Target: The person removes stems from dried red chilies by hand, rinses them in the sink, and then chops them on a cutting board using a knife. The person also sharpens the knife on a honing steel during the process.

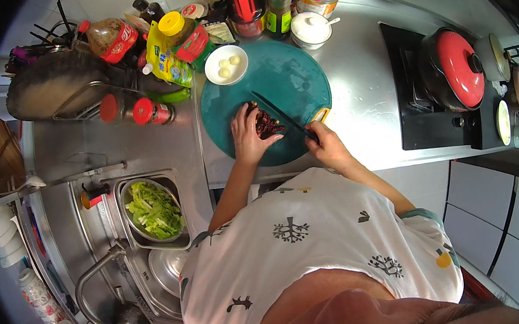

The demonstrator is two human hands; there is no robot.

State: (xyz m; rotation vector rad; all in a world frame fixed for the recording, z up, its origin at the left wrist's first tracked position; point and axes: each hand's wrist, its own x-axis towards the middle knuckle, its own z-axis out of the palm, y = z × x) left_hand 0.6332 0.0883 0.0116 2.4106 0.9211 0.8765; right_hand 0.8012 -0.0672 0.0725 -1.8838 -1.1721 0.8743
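My left hand (249, 135) rests on a small heap of dark red pieces (266, 124), perhaps dried chillies, with its fingers and thumb curved around the heap's left side. They lie on a round green cutting board (284, 69). In my right hand (326, 143) is the dark handle of a knife; its blade (277, 109) slants up and left over the board, just right of the heap. A white bowl (214, 73) at the board's upper left edge holds several pale round pieces, perhaps peeled garlic cloves.
Bottles and jars (245, 6) line the wall behind the board, beside a lidded white pot (311, 30) with a spoon. A red-lidded pan (461, 69) sits on the stove at right. Leafy greens (153, 209) fill a metal bowl in the sink at left. A green pepper (173, 95) lies near red-lidded jars.
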